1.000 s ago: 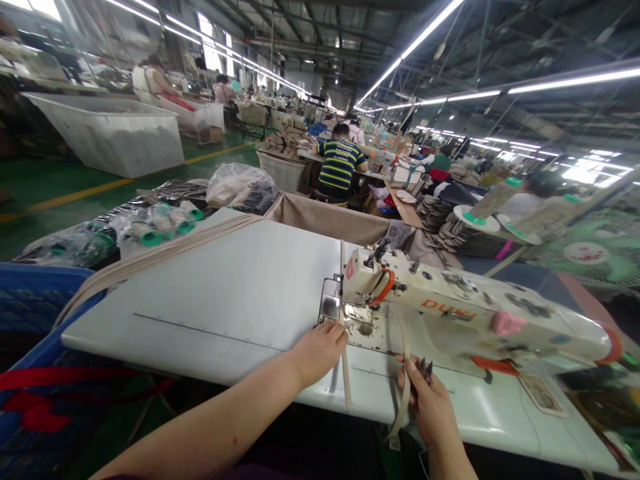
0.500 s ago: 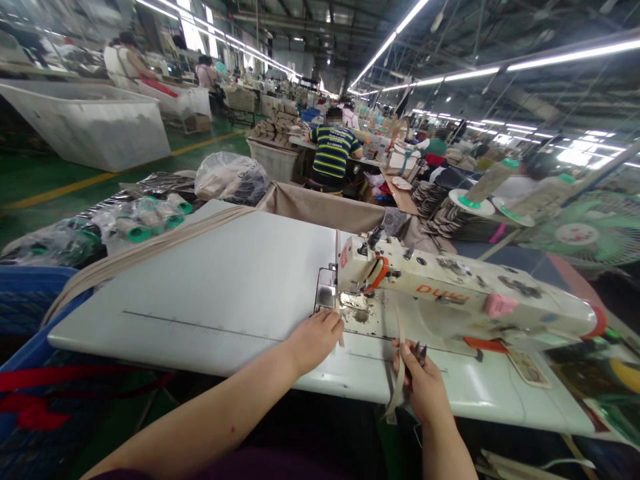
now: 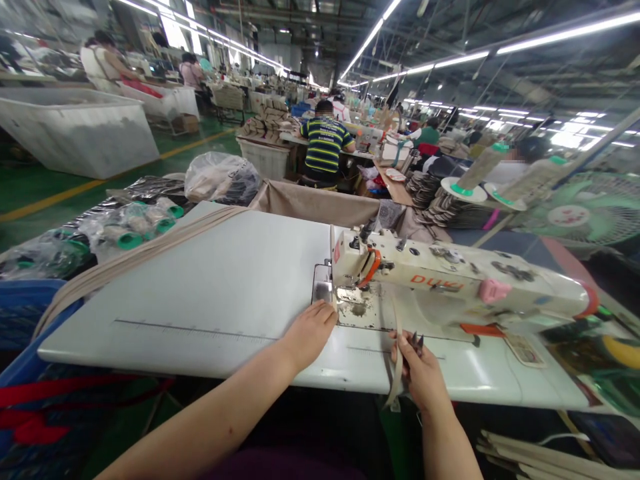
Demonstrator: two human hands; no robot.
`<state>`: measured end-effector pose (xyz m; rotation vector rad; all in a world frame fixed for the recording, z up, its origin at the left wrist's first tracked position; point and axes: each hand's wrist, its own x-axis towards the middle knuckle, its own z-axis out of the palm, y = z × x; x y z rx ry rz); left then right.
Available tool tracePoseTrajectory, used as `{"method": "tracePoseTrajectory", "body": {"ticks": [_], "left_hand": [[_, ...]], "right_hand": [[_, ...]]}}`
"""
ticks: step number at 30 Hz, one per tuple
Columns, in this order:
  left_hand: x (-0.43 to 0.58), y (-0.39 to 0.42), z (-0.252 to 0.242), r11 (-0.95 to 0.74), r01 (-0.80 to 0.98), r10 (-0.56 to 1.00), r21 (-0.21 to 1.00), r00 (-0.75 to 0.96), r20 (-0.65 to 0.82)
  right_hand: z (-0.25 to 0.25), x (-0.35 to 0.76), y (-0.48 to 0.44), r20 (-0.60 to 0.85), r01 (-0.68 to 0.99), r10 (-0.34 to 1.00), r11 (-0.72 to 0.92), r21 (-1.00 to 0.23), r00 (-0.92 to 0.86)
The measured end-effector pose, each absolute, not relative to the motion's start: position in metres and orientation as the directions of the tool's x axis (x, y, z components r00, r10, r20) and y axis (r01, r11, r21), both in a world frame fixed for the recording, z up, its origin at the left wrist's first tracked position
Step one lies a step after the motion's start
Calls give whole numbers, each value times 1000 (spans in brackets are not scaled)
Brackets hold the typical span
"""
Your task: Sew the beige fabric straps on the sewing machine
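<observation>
A cream sewing machine (image 3: pixel 450 283) with orange lettering stands on the white table (image 3: pixel 210 287). My left hand (image 3: pixel 310 333) lies closed on the table just in front of the needle plate (image 3: pixel 350 303), pressing down a narrow beige strap whose end barely shows. My right hand (image 3: pixel 420 373) is closed on a second beige strap (image 3: pixel 397 360) that runs from under the machine arm over the table's front edge. Small dark snips (image 3: pixel 416 342) stick up from that same hand.
A bundle of beige straps (image 3: pixel 125 257) crosses the table's left corner. Plastic-wrapped thread cones (image 3: pixel 130 227) and bags lie at the left. Behind a beige cloth screen (image 3: pixel 325 203) a person in a striped shirt (image 3: pixel 325 143) sits. Thread cones (image 3: pixel 480 170) and a green fan (image 3: pixel 585 217) stand at right.
The beige strap under my left hand has drawn in toward the needle, its hanging length shrinking until almost hidden. My view has shifted slightly; both hands stay in place.
</observation>
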<state>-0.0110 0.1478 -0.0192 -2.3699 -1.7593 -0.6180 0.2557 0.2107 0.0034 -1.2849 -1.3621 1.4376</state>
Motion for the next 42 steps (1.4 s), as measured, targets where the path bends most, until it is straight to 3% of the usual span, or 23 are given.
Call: {"method": "tracePoseTrajectory", "body": {"ticks": [9,20,24,30,36,42], "left_hand": [[-17,158,-27,-218,944,919,247,113,377],[-16,159,-26,-172,959,931,226,83,355],[-18,158,-24,-175,930,929,323,47,367],[-39,183,-29,-108,840,945,531,-78,317],[-62,240,-26,-88,844,959,529,-72,275],[-66,278,-14,-49,851,969,523,-85,230]], "right_hand": [[3,255,208,-133,121,973,-112,-986,-189],[8,246,191,-77,199,989,-51,-979,-127],[9,242,177,-75,230,989,-44,-972,-127],[0,241,155,-72,401,934,80,-913,-350],[6,217,133,-84,553,827,292,-780,-555],[11,192,142,-96,615,791,387,-687,-604]]}}
